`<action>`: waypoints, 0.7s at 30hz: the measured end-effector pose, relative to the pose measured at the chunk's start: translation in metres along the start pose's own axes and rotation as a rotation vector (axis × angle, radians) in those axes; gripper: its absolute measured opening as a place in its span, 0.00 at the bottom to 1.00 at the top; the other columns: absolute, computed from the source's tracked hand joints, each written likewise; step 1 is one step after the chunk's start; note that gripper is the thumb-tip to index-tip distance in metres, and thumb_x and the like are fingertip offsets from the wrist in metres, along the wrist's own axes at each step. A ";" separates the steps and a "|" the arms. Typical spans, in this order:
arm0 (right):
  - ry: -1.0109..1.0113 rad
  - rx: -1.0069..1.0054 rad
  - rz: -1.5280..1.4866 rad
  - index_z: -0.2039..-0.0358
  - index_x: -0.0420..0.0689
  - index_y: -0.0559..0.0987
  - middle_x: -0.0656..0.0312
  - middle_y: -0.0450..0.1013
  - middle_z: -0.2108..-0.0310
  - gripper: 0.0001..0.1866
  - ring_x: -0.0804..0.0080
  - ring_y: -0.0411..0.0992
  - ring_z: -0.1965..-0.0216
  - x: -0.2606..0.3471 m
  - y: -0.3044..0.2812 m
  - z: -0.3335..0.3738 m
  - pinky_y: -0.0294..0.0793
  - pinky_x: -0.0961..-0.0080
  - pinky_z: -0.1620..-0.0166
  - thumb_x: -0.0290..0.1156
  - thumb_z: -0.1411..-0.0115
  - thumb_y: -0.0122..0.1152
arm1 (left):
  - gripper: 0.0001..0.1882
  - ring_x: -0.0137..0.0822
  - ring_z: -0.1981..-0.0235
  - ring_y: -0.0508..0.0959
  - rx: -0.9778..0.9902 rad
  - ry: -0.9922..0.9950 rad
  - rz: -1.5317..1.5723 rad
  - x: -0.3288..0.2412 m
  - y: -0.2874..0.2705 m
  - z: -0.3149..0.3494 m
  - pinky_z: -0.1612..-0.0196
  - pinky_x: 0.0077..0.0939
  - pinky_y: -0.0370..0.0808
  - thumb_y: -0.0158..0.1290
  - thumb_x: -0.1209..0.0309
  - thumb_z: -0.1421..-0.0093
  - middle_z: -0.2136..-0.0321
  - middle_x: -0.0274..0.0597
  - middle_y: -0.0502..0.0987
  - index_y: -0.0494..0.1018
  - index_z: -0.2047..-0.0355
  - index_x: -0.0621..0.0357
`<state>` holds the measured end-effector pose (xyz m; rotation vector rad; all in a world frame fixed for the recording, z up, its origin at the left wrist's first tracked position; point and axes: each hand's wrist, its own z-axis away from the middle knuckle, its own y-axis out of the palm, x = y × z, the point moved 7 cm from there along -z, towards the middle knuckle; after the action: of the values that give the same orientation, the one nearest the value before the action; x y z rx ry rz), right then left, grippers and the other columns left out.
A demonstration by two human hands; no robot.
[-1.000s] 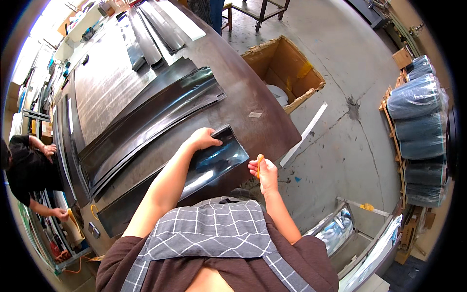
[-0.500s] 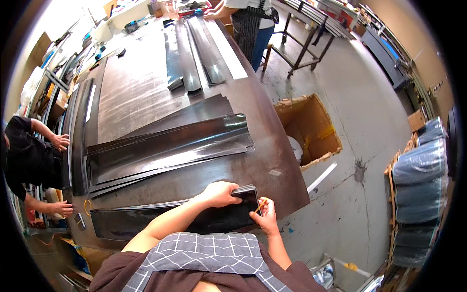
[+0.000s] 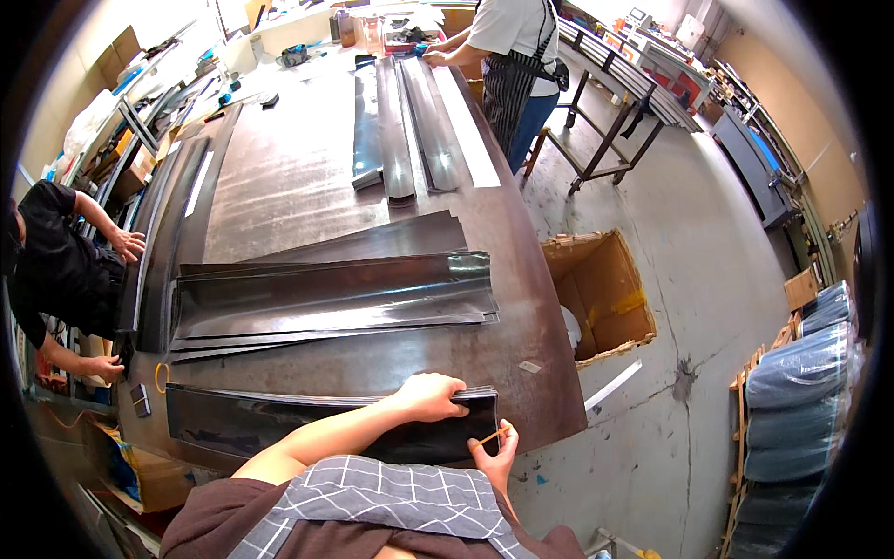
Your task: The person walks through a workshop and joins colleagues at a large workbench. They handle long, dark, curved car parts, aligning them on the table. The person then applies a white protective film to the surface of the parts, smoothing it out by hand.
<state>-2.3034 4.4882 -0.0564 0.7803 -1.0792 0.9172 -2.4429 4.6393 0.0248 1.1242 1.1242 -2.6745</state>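
A long stack of glossy black sheets (image 3: 307,424) lies along the table's near edge, in front of my body. My left hand (image 3: 428,396) is closed over its upper edge near the right end, thumb on the top sheet. At the right end of the stack, my right hand (image 3: 498,454) pinches a thin yellow band (image 3: 494,435), stretched straight between the fingers beside the lower corner. Whether the band passes around the stack is hidden. Another yellow band (image 3: 162,377), a loose loop, lies by the stack's left end.
More dark sheets (image 3: 335,296) lie fanned across the brown table (image 3: 531,335). Long strips (image 3: 433,130) rest farther back. One co-worker (image 3: 65,256) handles strips at the left; another (image 3: 521,74) stands at the far end. An open cardboard box (image 3: 601,293) stands right of the table.
The view has shifted, so the table sits lower and farther right. My right hand has moved slightly down the stack's end. The left co-worker's near hand has reached the dark strips' end.
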 end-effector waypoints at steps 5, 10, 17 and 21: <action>0.120 0.304 -0.262 0.46 0.40 0.61 0.57 0.71 0.56 0.37 0.71 0.71 0.55 0.028 0.005 -0.029 0.69 0.74 0.49 0.15 0.56 0.66 | 0.21 0.51 0.64 0.79 0.041 0.034 0.017 -0.015 -0.002 0.012 0.60 0.42 0.73 0.56 0.50 0.49 0.69 0.49 0.79 0.76 0.63 0.52; 0.017 0.672 -0.196 0.41 0.45 0.58 0.57 0.68 0.54 0.45 0.69 0.68 0.50 0.101 0.038 -0.049 0.67 0.72 0.46 0.18 0.59 0.71 | 0.21 0.51 0.64 0.79 0.099 0.032 0.061 -0.020 0.000 0.019 0.60 0.42 0.73 0.56 0.51 0.49 0.68 0.49 0.80 0.76 0.62 0.51; 0.077 0.921 0.314 0.63 0.38 0.76 0.63 0.76 0.68 0.14 0.78 0.73 0.63 0.110 0.079 -0.082 0.73 0.79 0.57 0.25 0.50 0.67 | 0.22 0.49 0.65 0.79 0.026 0.042 -0.024 -0.016 0.010 0.014 0.61 0.42 0.74 0.56 0.49 0.49 0.69 0.49 0.80 0.77 0.62 0.52; 0.157 0.956 -0.017 0.62 0.38 0.76 0.63 0.75 0.65 0.20 0.80 0.72 0.64 0.083 0.056 -0.089 0.71 0.82 0.60 0.41 0.47 0.67 | 0.22 0.49 0.65 0.79 0.063 -0.008 0.029 -0.015 0.002 0.011 0.62 0.41 0.74 0.57 0.49 0.50 0.70 0.48 0.80 0.79 0.64 0.52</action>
<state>-2.3043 4.6089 0.0016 1.4553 -0.4463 1.4699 -2.4381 4.6273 0.0388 1.1291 1.0212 -2.7079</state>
